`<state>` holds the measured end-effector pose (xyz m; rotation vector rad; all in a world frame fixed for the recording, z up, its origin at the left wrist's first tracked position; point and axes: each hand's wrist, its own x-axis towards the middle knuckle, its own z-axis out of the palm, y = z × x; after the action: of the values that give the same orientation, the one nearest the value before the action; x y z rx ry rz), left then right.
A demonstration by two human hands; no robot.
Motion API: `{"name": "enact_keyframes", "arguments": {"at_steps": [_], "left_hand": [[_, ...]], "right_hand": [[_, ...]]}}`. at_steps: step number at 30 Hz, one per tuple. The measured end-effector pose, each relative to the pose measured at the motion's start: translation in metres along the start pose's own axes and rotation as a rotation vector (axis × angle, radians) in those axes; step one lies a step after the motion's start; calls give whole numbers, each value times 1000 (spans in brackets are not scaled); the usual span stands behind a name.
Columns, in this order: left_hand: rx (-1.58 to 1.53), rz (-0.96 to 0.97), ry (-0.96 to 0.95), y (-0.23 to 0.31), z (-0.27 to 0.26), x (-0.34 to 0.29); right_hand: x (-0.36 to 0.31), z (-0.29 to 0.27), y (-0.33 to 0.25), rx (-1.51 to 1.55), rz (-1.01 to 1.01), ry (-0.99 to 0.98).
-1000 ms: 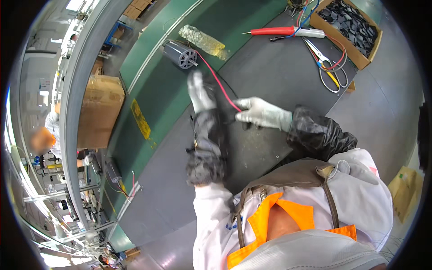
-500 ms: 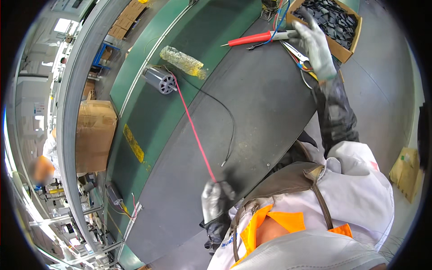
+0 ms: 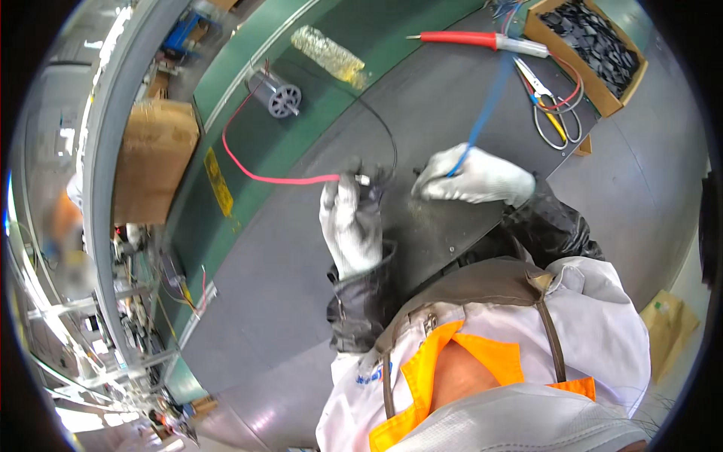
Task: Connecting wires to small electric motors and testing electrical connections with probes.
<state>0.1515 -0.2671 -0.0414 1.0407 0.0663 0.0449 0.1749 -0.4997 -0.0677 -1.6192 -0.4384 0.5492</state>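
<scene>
Dark worktop (image 3: 279,286) — scissors (image 3: 533,81), red tool (image 3: 467,38), green belt (image 3: 194,222) alongside — grey motor (image 3: 273,90)

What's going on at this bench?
A person has the red wire from the motor in the left hand and the blue wire in the right. The two wires are apart. The motor lies on the green belt. The red-handled probe and scissors lie near the box of black pieces.
</scene>
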Motion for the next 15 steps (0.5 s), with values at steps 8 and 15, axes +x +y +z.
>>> {"name": "enact_keyframes", "arguments": {"at_steps": [8, 15], "left_hand": [[-94, -56, 59, 3, 33, 4], [-150, -107, -13, 3, 42, 0]], "right_hand": [[5, 17, -51, 304, -207, 102], [7, 22, -41, 399, -240, 102]]}}
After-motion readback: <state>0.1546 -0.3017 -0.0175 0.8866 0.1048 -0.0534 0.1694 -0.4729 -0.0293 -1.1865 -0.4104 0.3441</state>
